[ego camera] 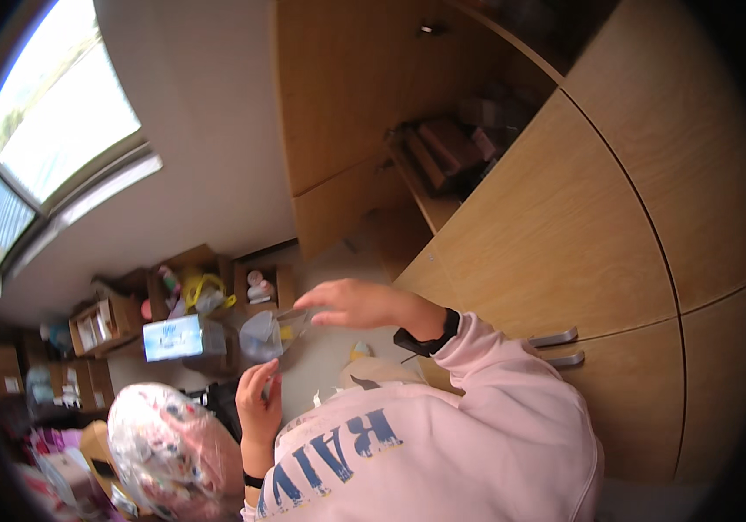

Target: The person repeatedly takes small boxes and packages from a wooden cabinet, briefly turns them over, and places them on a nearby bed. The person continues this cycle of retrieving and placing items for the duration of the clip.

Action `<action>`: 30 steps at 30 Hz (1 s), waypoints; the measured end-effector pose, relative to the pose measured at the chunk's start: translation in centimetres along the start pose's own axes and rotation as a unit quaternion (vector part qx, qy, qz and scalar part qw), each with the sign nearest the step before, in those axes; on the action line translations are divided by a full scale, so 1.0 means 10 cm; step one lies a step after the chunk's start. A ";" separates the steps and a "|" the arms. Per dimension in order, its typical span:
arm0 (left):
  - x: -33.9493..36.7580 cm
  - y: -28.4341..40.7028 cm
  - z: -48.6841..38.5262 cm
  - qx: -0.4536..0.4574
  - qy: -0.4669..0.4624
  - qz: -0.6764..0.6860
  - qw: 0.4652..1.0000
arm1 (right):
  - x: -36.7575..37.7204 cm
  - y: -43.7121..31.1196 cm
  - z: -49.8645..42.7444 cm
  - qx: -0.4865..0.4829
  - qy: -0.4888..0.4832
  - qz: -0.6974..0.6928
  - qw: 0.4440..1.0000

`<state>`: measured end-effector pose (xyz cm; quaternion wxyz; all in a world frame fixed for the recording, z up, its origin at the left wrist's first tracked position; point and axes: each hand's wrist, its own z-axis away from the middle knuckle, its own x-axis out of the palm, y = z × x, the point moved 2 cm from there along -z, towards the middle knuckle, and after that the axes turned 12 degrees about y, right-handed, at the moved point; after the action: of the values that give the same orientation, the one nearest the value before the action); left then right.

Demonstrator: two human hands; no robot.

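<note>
My right hand [360, 305] reaches out with fingers spread, nothing visible between them, and a dark strap on the wrist. Beneath its fingertips in the picture is a clear plastic tub [262, 336]; I cannot tell whether they touch. My left hand [259, 399], bent upward with loosely curled fingers, appears to hold nothing. Beside it sits a large clear plastic bag [171, 444] stuffed with pale, patterned contents. A blue-and-white carton [173, 337] bearing writing lies past the left hand, against another translucent container [213, 339].
Open cardboard boxes [207, 258] of goods line the wall under a window [53, 111]. One holds white bottles [259, 287]. A wooden cabinet door [347, 98] stands open at the top, showing dark boxes [448, 150] on a shelf. Closed doors with metal handles [554, 337] are at right.
</note>
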<state>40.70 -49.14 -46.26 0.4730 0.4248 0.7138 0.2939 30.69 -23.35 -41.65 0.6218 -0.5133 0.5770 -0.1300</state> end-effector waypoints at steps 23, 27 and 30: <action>4.07 0.10 -3.41 0.059 -0.419 0.122 0.898 | -2.35 4.10 0.29 0.335 0.828 -0.111 0.437; 5.68 0.05 -4.26 0.159 -0.318 0.038 0.934 | -2.55 4.07 0.26 0.330 0.810 -0.159 0.458; 6.54 -0.01 -4.58 0.055 -0.314 0.106 0.942 | -2.62 3.96 0.21 0.336 0.797 -0.169 0.472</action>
<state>-14.22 7.86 -56.80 0.6150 0.5941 0.4949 0.1548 7.57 14.81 -58.01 -0.0162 -0.0274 0.6378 -0.7696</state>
